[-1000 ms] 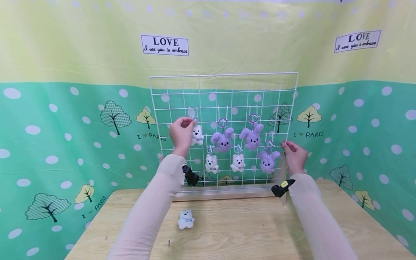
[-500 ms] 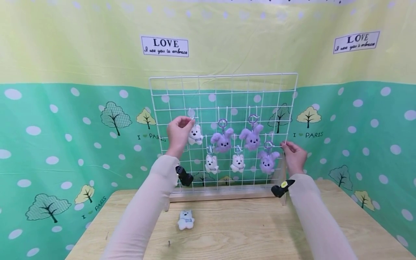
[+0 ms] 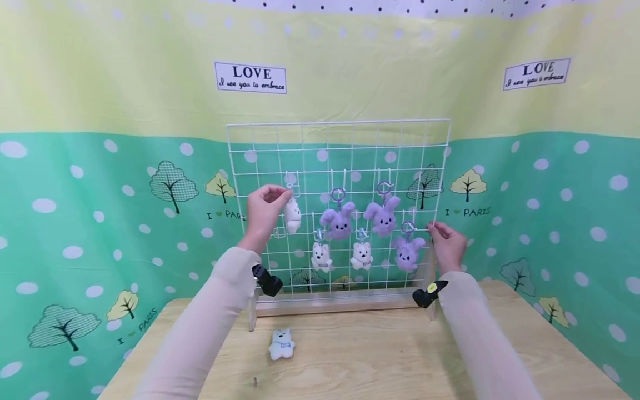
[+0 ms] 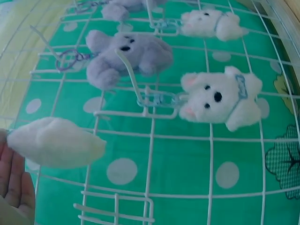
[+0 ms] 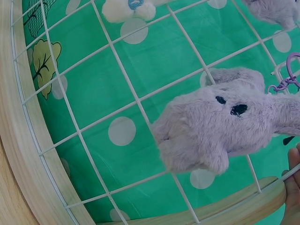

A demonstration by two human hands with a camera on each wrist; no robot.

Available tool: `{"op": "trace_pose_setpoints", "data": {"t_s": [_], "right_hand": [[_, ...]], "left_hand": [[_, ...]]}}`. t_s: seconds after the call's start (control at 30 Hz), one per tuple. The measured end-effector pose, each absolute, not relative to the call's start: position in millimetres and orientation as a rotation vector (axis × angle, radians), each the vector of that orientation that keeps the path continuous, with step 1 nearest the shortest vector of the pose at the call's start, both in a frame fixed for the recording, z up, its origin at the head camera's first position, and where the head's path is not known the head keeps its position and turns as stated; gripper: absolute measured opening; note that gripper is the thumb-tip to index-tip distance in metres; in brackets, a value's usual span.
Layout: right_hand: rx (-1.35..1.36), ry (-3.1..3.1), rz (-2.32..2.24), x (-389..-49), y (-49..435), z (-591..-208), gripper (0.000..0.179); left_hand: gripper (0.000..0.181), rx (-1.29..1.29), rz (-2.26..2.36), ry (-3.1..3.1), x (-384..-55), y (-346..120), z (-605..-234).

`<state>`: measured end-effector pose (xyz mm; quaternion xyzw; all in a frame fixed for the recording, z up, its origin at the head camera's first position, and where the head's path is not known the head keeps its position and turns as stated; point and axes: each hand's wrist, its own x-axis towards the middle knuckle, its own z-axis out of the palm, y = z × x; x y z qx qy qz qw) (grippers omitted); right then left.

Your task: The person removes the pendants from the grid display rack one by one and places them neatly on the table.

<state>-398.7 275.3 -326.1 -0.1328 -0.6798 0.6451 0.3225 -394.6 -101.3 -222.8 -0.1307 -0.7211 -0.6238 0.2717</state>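
My left hand point(image 3: 264, 214) pinches the top of a white plush dog keychain point(image 3: 293, 216) at a hook on the upper left of a white wire grid point(image 3: 338, 120). The dog hangs side-on, and in the left wrist view its plain white side point(image 4: 54, 143) shows. Whether its ring sits on the hook I cannot tell. My right hand point(image 3: 448, 244) holds the grid's right edge, beside a purple plush bunny keychain point(image 3: 407, 255). Two more purple bunnies hang in the upper row, and two more white dogs point(image 3: 361, 255) in the lower row.
Another white plush dog point(image 3: 282, 344) lies on the wooden table point(image 3: 350, 355) in front of the stand. A bare hook point(image 4: 117, 208) sticks out at the grid's lower left. The wooden stand point(image 3: 340, 305) bears the grid; a green and yellow cloth point(image 3: 125, 233) hangs behind.
The pinched white dog has turned from facing forward to side-on. My left hand has shifted slightly left, and the head view has tilted a little. My right hand stays on the grid's edge.
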Motion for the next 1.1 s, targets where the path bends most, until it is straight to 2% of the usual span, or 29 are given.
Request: {"op": "trace_pose_setpoints", "data": {"t_s": [0.6, 1.1], "right_hand": [[-0.320, -1.754, 1.660, -400, 274, -329, 0.031], [-0.323, -1.769, 1.664, -401, 275, -329, 0.033]], "left_hand": [[0.018, -0.372, -1.919, -1.909, -365, -99, -218], [0.018, -0.451, -1.970, -2.043, -338, -92, -240]]}}
